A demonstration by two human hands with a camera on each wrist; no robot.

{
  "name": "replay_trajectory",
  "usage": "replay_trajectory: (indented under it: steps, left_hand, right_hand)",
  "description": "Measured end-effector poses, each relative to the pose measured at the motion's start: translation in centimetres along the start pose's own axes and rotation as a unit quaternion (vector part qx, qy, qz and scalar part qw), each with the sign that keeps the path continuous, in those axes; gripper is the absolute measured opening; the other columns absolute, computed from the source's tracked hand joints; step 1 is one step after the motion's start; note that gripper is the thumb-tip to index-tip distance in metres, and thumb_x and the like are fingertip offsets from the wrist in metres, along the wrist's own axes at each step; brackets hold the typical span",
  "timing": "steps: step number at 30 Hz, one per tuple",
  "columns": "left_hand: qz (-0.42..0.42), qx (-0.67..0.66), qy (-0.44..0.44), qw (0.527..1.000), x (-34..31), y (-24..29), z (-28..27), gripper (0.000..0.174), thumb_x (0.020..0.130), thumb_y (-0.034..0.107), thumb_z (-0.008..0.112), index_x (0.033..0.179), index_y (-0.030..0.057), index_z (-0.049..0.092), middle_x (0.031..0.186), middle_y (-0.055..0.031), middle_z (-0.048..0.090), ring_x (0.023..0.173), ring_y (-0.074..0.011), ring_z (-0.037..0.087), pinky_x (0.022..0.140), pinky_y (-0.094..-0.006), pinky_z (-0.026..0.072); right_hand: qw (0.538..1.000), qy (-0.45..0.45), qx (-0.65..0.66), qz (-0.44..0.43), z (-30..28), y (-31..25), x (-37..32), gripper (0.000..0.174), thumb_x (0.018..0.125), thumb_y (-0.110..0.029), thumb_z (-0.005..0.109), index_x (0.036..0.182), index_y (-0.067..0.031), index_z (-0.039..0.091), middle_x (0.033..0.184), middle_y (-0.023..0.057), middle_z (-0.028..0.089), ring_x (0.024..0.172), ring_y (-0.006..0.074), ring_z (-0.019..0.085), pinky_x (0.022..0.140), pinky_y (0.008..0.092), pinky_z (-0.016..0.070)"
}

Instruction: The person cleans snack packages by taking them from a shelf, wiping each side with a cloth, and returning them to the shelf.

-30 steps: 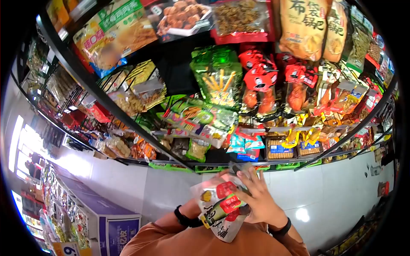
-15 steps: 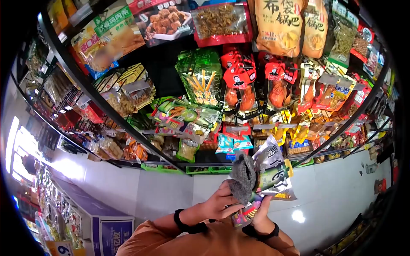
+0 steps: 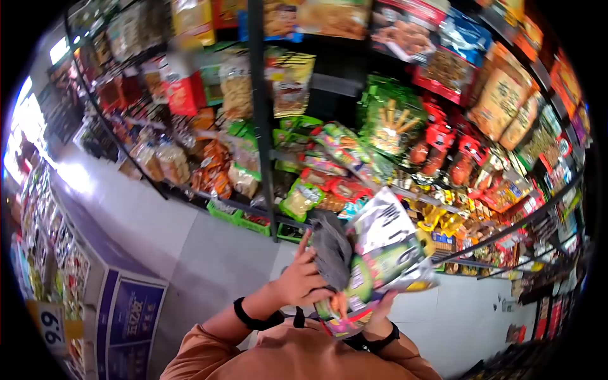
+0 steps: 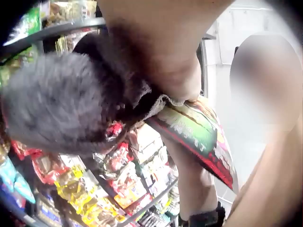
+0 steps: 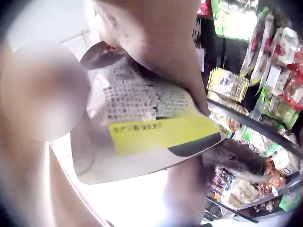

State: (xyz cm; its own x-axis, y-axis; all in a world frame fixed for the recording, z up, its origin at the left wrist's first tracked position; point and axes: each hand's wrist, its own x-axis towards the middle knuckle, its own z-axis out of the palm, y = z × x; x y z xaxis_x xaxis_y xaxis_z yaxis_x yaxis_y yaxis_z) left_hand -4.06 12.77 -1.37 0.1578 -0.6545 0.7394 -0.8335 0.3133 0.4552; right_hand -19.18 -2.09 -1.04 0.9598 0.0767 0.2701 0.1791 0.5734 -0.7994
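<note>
My left hand (image 3: 299, 278) holds a grey fuzzy cloth (image 3: 331, 253), its thumb toward the snack bags beside it. In the left wrist view the cloth (image 4: 52, 101) hangs dark and fluffy below that hand. My right hand (image 3: 382, 308) grips the lower part of the bags from the right side, its fingers partly hidden behind them. One is a silver snack bag (image 3: 383, 218) with black characters; a green bag with a pink-purple edge (image 3: 347, 322) overlaps it. The right wrist view shows a bag's printed back (image 5: 151, 135) with a yellow band beneath my right hand (image 5: 156, 42).
Ahead, a black shelf rack (image 3: 261, 126) carries many hanging snack packets, among them a green bag of sticks (image 3: 391, 117). Green baskets (image 3: 237, 217) line its bottom. On the left stands a purple-and-white display stand (image 3: 130, 316); pale tiled floor (image 3: 215, 272) lies between.
A second ago the right hand lay spread over the bag front; now it grips the bags from the right side, and the left hand holds the cloth against them. The head view has swung left.
</note>
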Motion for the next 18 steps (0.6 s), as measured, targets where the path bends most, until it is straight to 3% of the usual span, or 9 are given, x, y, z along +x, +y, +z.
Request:
replay_trajectory:
  steps: [1, 3, 5, 6, 9, 11, 15, 17, 18]
  left_hand:
    - [-0.033, 0.019, 0.030, 0.999, -1.1, 0.0, -1.8, 0.022, 0.086, 0.025, 0.058, 0.100, 0.0105, 0.069, 0.124, -0.0135, 0.054, 0.134, -0.0378, 0.029, 0.110, -0.0661, 0.0041]
    - [-0.070, 0.016, 0.056, 0.996, -4.0, -0.1, -3.8, 0.033, 0.090, 0.023, 0.050, 0.113, 0.0045, 0.062, 0.133, -0.0184, 0.046, 0.136, -0.0394, 0.027, 0.112, -0.0592, 0.0063]
    - [-0.219, -0.239, 0.124, 0.938, -6.8, -0.5, -4.0, 0.046, 0.093, 0.026, 0.043, 0.129, -0.0029, 0.048, 0.142, -0.0230, 0.036, 0.137, -0.0408, 0.025, 0.113, -0.0484, 0.0082]
    - [-0.210, -0.255, 0.110, 0.937, -7.0, 0.3, -4.7, 0.058, 0.097, 0.034, 0.036, 0.138, -0.0074, 0.033, 0.146, -0.0247, 0.028, 0.139, -0.0398, 0.021, 0.113, -0.0408, 0.0088]
    - [-0.204, -0.337, 0.084, 0.915, -7.1, 1.5, -5.2, 0.062, 0.098, 0.039, 0.030, 0.140, -0.0075, 0.029, 0.148, -0.0254, 0.023, 0.141, -0.0379, 0.016, 0.113, -0.0420, 0.0073]
    - [-0.179, -0.323, 0.055, 0.928, -5.9, 2.8, -5.9, 0.065, 0.099, 0.042, 0.030, 0.141, -0.0076, 0.027, 0.148, -0.0261, 0.019, 0.140, -0.0395, 0.011, 0.113, -0.0445, 0.0043]
    - [-0.096, -0.302, -0.034, 0.948, -4.9, 2.9, -6.5, 0.058, 0.098, 0.038, 0.033, 0.136, -0.0060, 0.035, 0.145, -0.0262, 0.025, 0.139, -0.0417, 0.013, 0.112, -0.0496, 0.0010]
    - [-0.116, -0.244, 0.030, 0.962, -4.3, 3.5, -7.1, 0.062, 0.097, 0.044, 0.034, 0.130, -0.0069, 0.042, 0.142, -0.0218, 0.036, 0.135, -0.0387, 0.028, 0.111, -0.0437, 0.0169]
    - [-0.086, -0.272, -0.035, 0.958, -4.0, 2.9, -8.0, 0.059, 0.096, 0.043, 0.035, 0.128, -0.0055, 0.046, 0.140, -0.0219, 0.039, 0.133, -0.0401, 0.030, 0.110, -0.0443, 0.0172]
  right_hand:
    - [0.993, 0.040, 0.108, 0.015, 2.7, 1.6, 1.1, 0.107, 0.070, -0.087, 0.040, 0.130, 0.0017, 0.041, 0.100, 0.0188, 0.059, 0.082, 0.0286, 0.060, 0.077, 0.0358, 0.0503]
    - [0.978, 0.063, -0.060, 0.191, 6.2, 2.2, 2.5, 0.098, 0.069, -0.075, 0.061, 0.129, 0.0007, 0.042, 0.112, 0.0136, 0.057, 0.099, 0.0246, 0.059, 0.088, 0.0362, 0.0490]
    - [0.948, 0.093, -0.123, 0.278, 5.5, 5.6, 0.8, 0.093, 0.066, -0.064, 0.072, 0.129, -0.0010, 0.043, 0.120, 0.0085, 0.055, 0.110, 0.0196, 0.055, 0.095, 0.0366, 0.0461]
    - [0.966, 0.102, -0.134, 0.198, 6.3, 6.9, 1.1, 0.093, 0.068, -0.066, 0.070, 0.129, -0.0011, 0.044, 0.117, 0.0087, 0.056, 0.107, 0.0187, 0.056, 0.093, 0.0358, 0.0475]
    - [0.984, 0.089, 0.001, 0.155, 8.8, 5.8, 3.3, 0.089, 0.074, -0.076, 0.053, 0.119, 0.0006, 0.048, 0.102, 0.0107, 0.060, 0.087, 0.0229, 0.062, 0.080, 0.0316, 0.0509]
    - [0.959, 0.269, -0.068, 0.062, 11.4, 4.7, 4.8, 0.088, 0.078, -0.078, 0.044, 0.117, 0.0012, 0.048, 0.099, 0.0130, 0.061, 0.083, 0.0251, 0.063, 0.076, 0.0315, 0.0513]
    - [0.976, 0.211, -0.061, -0.007, 10.6, 4.1, 5.0, 0.087, 0.087, -0.070, 0.037, 0.137, 0.0007, 0.034, 0.128, 0.0170, 0.050, 0.113, 0.0296, 0.053, 0.096, 0.0428, 0.0438]
    - [0.968, 0.226, -0.107, -0.009, 11.3, 5.0, 4.6, 0.089, 0.086, -0.071, 0.037, 0.141, -0.0010, 0.029, 0.135, 0.0174, 0.044, 0.120, 0.0305, 0.049, 0.100, 0.0438, 0.0409]
    - [0.958, 0.280, -0.058, -0.011, 12.3, 5.2, 4.9, 0.092, 0.074, -0.075, 0.056, 0.129, -0.0025, 0.043, 0.119, 0.0097, 0.055, 0.108, 0.0211, 0.055, 0.091, 0.0356, 0.0464]
